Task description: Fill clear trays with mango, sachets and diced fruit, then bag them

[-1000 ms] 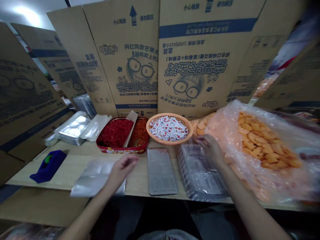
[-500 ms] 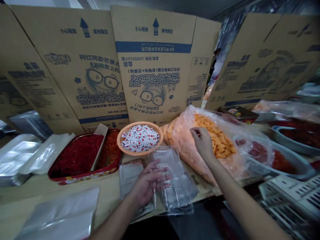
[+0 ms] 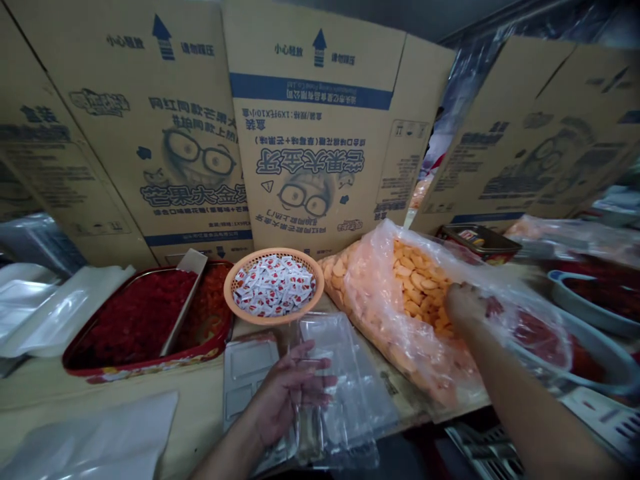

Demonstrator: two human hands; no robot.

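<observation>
Clear plastic lies by the loosely spread fingers of the left hand [image 3: 293, 393]: a transparent compartmented tray [image 3: 347, 400], close to the near edge. Those fingers close round nothing I can see; whether the tray rests against them is unclear. Farther right, the blurred right hand [image 3: 465, 310] is bent at the mouth of a thin, translucent plastic bag [image 3: 425, 370] of orange, flat slices [image 3: 417, 273]. Its fingertips are hidden, so I cannot tell how far they are open or what they hold.

Left of the clear tray is a grey compartmented tray [image 3: 250, 363]; beyond both, a round orange plastic basket [image 3: 273, 319] holds small white-and-red sachets [image 3: 275, 283].

Loose film could snag the right wrist and drag slices onto the pale counter [image 3: 197, 387]. The clear tray looks light: a knock from the left hand might tip it off the near edge.
</observation>
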